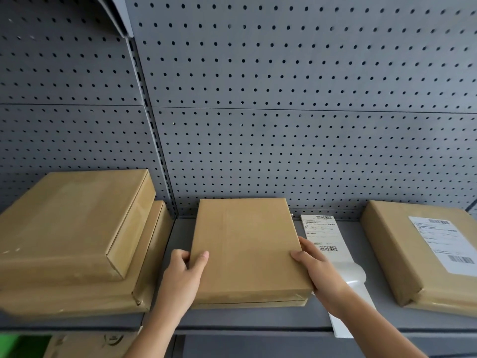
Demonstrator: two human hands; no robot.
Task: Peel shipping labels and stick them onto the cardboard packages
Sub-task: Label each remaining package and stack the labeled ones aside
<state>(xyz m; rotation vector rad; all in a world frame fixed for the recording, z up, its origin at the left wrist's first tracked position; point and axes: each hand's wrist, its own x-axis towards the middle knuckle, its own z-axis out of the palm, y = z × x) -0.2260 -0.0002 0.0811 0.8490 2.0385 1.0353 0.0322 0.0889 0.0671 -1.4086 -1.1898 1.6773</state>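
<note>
While we are gripping unlabelled package [245, 249] on shelf [258, 319], left hand [184, 270] and right hand [317, 267] clasping its side edges, we are seemingly positioning it; next likely peeling label sheet [321, 228] lying just right

A plain brown middle package [245, 249] lies flat on the shelf [258, 319], its top bare cardboard. The left hand [184, 275] grips its 9 o'clock edge and the right hand [317, 270] its 3 o'clock edge. Near it at 9 o'clock, an upper package [74, 220] sits skewed on a wider lower package [147, 259]. Just beside it at 3 o'clock lies a white label sheet [322, 233] with barcodes, its glossy backing curled and overhanging the shelf's front edge. Farther toward 3 o'clock a right package [395, 259] carries a stuck label [444, 244] on top.
</note>
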